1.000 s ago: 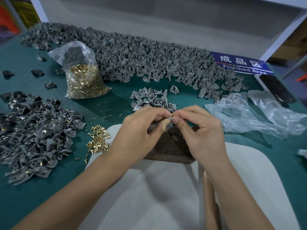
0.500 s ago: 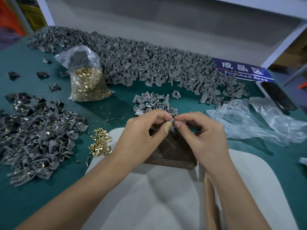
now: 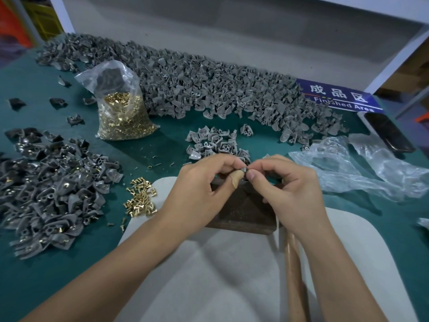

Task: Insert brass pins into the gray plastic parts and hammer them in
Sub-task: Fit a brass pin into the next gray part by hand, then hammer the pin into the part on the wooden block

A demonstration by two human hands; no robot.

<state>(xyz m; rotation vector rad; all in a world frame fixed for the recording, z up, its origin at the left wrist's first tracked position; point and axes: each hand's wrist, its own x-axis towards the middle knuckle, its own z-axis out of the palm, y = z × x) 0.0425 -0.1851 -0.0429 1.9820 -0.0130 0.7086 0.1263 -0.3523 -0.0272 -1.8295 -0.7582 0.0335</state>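
Note:
My left hand (image 3: 202, 189) pinches a small gray plastic part (image 3: 243, 170) between thumb and fingers; a bandage wraps the thumb. My right hand (image 3: 287, 187) meets it fingertip to fingertip, pinching at the same part; whether a brass pin sits between its fingers is hidden. Both hands hover over a dark brown block (image 3: 241, 212). Loose brass pins (image 3: 140, 197) lie left of the block. A wooden hammer handle (image 3: 294, 275) lies under my right forearm.
A clear bag of brass pins (image 3: 120, 112) stands at the back left. Gray parts form a long heap (image 3: 209, 89) along the back, a small cluster (image 3: 216, 142) ahead of my hands, and a pile with pins (image 3: 51, 189) on the left. Crumpled plastic bags (image 3: 362, 166) and a phone (image 3: 387, 131) lie right.
Both hands stay joined over the block, still working on the same gray part; the fingers have shifted only slightly. The camera view has tilted a little.

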